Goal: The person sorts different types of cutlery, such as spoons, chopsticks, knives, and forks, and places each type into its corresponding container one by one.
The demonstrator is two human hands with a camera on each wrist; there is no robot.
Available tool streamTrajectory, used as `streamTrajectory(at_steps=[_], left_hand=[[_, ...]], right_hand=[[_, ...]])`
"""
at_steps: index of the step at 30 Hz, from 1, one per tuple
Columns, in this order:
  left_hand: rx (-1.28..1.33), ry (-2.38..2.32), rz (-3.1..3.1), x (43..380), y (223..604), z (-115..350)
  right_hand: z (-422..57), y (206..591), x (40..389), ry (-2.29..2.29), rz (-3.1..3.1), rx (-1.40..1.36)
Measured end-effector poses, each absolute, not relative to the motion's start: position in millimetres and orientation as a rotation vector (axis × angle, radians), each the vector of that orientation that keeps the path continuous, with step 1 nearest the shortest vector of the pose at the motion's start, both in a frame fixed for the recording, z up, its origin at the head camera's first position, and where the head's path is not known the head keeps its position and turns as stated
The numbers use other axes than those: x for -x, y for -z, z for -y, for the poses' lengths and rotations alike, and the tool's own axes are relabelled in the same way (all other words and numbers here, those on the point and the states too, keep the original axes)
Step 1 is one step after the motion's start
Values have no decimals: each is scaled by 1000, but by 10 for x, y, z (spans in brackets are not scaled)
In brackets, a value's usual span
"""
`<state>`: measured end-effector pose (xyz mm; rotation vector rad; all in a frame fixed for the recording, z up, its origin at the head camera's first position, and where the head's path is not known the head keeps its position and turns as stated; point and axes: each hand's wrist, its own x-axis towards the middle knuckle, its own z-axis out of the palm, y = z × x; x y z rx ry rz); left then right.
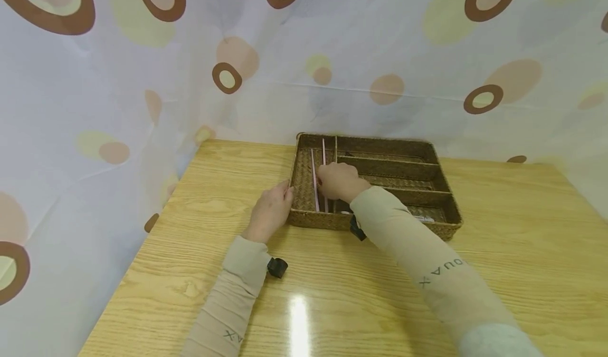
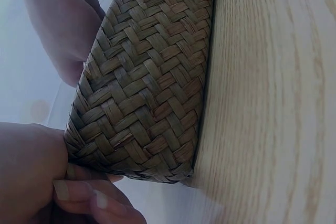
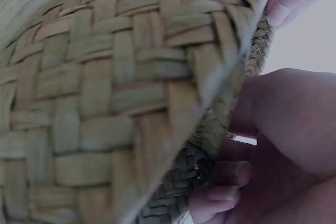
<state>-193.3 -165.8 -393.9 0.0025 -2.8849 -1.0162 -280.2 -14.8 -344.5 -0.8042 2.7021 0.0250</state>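
A brown woven basket [image 1: 375,221] with divided compartments stands on the table. My left hand [image 1: 272,207] grips its front left corner, thumb and fingers about the woven edge [image 2: 137,80]. Inside the left compartment, two thin pink strips stand side by side, edges up. The left strip [image 1: 314,182] leans slightly. My right hand [image 1: 339,181] reaches over the front wall with curled fingers [image 3: 223,195] at the right strip [image 1: 324,151] and covers its middle. The fingertips' hold on it is partly hidden in the head view.
The wooden table [image 1: 380,304] spreads out in front and to both sides. A patterned curtain [image 1: 294,103] hangs close behind the basket and along the left side. A small white item [image 1: 424,218] lies in the basket's front right compartment.
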Motion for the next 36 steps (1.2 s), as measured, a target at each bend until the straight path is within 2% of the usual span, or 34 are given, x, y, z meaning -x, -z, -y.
streamTrajectory(at_steps=[13, 20, 29, 36], left_hand=[[15, 1004, 2888, 1917, 3929, 1649], [25, 1019, 2901, 1931, 3909, 1644], [35, 1041, 2905, 1913, 3886, 1668], [-56, 900, 2942, 1863, 3722, 1818]], right_hand=[[158, 3477, 2768, -140, -2716, 800], [40, 3512, 2711, 57, -2769, 888], [-452, 3495, 2347, 637, -2907, 1158], [-985, 3439, 2066, 587, -3016, 1023]])
